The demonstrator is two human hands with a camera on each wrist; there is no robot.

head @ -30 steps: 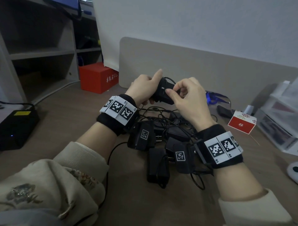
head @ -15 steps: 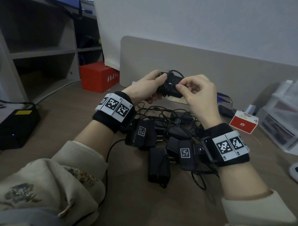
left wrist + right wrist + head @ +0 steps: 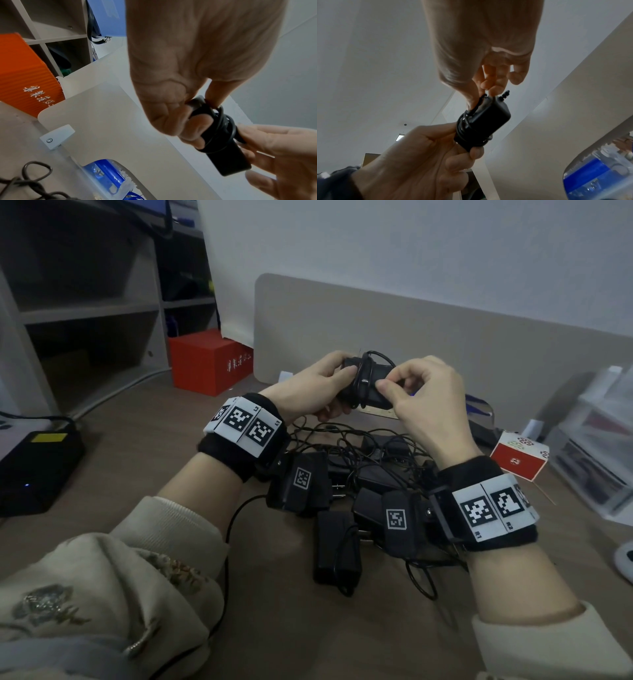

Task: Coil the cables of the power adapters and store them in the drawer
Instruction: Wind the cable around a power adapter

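Observation:
Both hands hold a small black power adapter above the desk, its thin cable wound several times around its body. My left hand grips the adapter's left end, fingers curled under it and thumb on top. My right hand pinches the loose cable end between thumb and forefinger at the adapter's other end. Below my wrists, a pile of black adapters with tangled cables lies on the desk, and one adapter lies nearest me.
A beige divider panel stands behind the hands. A red box and open shelves are at the back left, and a black device at the left. A small red-and-white box and a clear plastic drawer unit stand right.
The held adapter has risen a little and shifted right. More cable now sits wound around its body, and my right hand has moved from its front to its right end.

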